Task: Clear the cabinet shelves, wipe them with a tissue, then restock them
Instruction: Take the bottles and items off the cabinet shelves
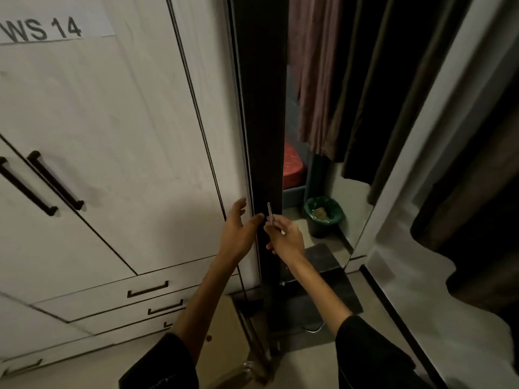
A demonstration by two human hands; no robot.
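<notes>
A tall white cabinet (118, 141) fills the left, its doors and drawers closed, so no shelves show. A dark door panel (262, 108) stands along its right edge. My right hand (285, 240) is closed around a slim metal handle (269, 210) on that panel. My left hand (238, 231) rests at the cabinet's right edge, fingers spread on the white face and thumb touching the dark panel. I cannot see any tissue.
Black bar handles (53, 181) sit on the left doors and drawer pulls (147, 289) lie below. A cardboard box (224, 341) stands on the floor under my arms. Right of the panel are a green bin (323, 216), a red mattress (292, 164), curtains (317, 68) and a dark mat (323, 290).
</notes>
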